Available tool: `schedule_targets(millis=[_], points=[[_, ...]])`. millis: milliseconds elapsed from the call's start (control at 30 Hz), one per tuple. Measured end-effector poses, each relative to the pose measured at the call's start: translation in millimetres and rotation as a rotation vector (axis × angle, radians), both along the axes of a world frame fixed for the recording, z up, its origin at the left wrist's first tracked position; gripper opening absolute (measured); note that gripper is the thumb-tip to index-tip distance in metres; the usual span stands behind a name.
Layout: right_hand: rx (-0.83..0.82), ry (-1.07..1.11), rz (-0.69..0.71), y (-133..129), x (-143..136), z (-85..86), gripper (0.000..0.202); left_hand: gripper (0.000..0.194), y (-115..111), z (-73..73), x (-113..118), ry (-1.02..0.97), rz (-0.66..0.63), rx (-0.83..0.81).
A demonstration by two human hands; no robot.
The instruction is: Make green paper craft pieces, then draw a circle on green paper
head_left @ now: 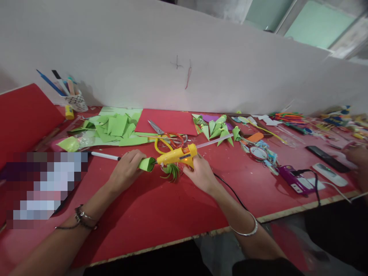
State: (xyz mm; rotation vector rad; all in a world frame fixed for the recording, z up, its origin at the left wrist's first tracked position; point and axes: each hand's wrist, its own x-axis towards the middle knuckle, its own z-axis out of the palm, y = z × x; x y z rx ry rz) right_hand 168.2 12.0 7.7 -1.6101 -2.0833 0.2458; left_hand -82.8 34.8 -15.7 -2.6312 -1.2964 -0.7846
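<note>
My left hand (128, 167) is closed on a curled piece of green paper (147, 164), its open end turned to the right. In my right hand (200, 173) is a yellow glue gun (176, 155), a clear glue stick (215, 141) poking out of its back. The nozzle points left and meets the rim of the green paper; whether it touches is hard to make out. Just under the gun lies a fringed green paper piece (171, 172). Scissors with red handles (175, 140) and a yellow-handled pair (161, 147) rest behind the gun.
Green paper pieces (115, 126) lie at the back left, green paper cones (220, 128) at the back centre. A pen cup (76, 101) stands by the wall. The gun's black cord (230, 188) runs right past a purple power strip (296, 182). Another person's hand (356, 155) is at far right.
</note>
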Motion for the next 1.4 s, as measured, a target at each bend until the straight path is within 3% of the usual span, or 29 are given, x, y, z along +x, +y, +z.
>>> schedule_targets(millis=[200,467,900,1400], points=[[-0.001,-0.032,-0.026,-0.7,0.4,0.8,0.026,0.009,-1.0,1.9,1.0,0.035,0.023,-0.003],[-0.033,-0.016,0.046,-3.3,-1.5,0.5,0.020,0.010,-3.6,7.1,4.8,0.053,-0.009,0.064],[-0.075,0.179,0.079,-2.7,-1.9,4.9,0.013,0.013,-1.6,2.9,3.6,0.045,0.007,0.052],[-0.076,-0.003,0.033,1.3,2.0,-0.7,0.021,0.010,-2.6,3.3,2.8,-0.016,-0.017,0.021]])
